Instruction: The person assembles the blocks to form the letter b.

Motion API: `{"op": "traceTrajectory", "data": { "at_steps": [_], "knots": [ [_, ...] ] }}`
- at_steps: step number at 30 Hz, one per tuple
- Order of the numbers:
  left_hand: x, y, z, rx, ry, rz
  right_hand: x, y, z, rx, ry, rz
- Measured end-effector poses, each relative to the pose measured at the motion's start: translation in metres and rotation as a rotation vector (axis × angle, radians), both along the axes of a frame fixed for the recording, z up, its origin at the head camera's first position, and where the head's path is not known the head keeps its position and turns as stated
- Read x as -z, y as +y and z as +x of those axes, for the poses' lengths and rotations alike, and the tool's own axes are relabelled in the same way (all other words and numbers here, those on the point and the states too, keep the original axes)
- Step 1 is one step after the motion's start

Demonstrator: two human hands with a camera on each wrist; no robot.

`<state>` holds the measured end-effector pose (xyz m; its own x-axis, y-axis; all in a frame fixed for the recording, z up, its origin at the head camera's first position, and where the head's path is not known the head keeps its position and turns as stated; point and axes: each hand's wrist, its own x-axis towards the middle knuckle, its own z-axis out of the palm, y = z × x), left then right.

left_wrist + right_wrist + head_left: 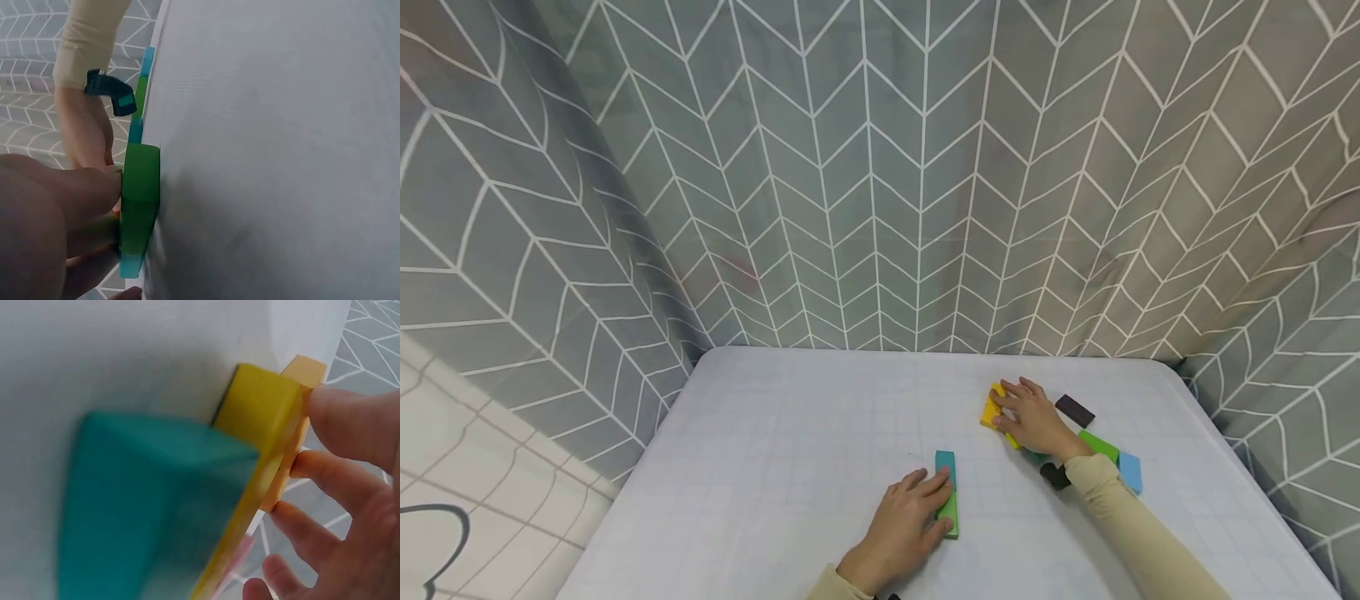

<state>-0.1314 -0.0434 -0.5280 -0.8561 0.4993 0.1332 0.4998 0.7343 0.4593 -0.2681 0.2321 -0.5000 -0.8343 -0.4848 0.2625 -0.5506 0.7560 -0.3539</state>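
Left hand (906, 521): fingers loosely extended, tips resting on 2 blocks near the front of the white table (775, 442). The blocks, 1 teal block (945, 461) and 1 green block (951, 518), lie end to end, the teal farther from the person. The thumb is at the green block; the fingers are laid against its upper side and are not wrapped around it.

Right hand (1033, 419): reaching across to the right half of the table, fingers spread and slightly bent. The thumb and at least 2 fingertips touch an orange block (988, 414); no finger is curled around it. Just beside it, toward the person, is a yellow block (256, 403). A second teal block (144, 500), blurred in the right wrist view, is nearer the camera and partly hides the yellow one.

Beyond the right hand are 3 more blocks: a dark brown block (1075, 411) standing apart, a second green block (1099, 447) and a blue block (1130, 472) adjacent to each other. A dark strap (1055, 476) is on the right wrist. A patterned curtain (880, 183) hangs behind the table.
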Motion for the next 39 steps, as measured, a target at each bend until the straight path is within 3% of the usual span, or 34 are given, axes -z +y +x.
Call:
{"op": "traceTrajectory", "data": {
  "at_steps": [6, 14, 19, 30, 39],
  "knots": [
    [-0.002, 0.001, 0.004, -0.004, 0.026, -0.053, 0.003, -0.020, -0.010, -0.070, -0.011, 0.000],
    [-0.006, 0.003, 0.006, 0.000, 0.031, -0.078, 0.006, -0.045, -0.008, -0.159, -0.180, -0.033],
    [-0.009, 0.004, 0.007, 0.001, 0.034, -0.084, 0.006, -0.051, -0.003, -0.218, -0.222, -0.041],
    [-0.009, 0.001, 0.008, -0.005, 0.060, -0.076, 0.004, -0.058, 0.008, -0.208, -0.261, 0.003],
    [-0.005, 0.003, 0.007, -0.012, 0.045, -0.057, 0.004, -0.056, 0.007, -0.196, -0.266, 0.004]
  ]
}}
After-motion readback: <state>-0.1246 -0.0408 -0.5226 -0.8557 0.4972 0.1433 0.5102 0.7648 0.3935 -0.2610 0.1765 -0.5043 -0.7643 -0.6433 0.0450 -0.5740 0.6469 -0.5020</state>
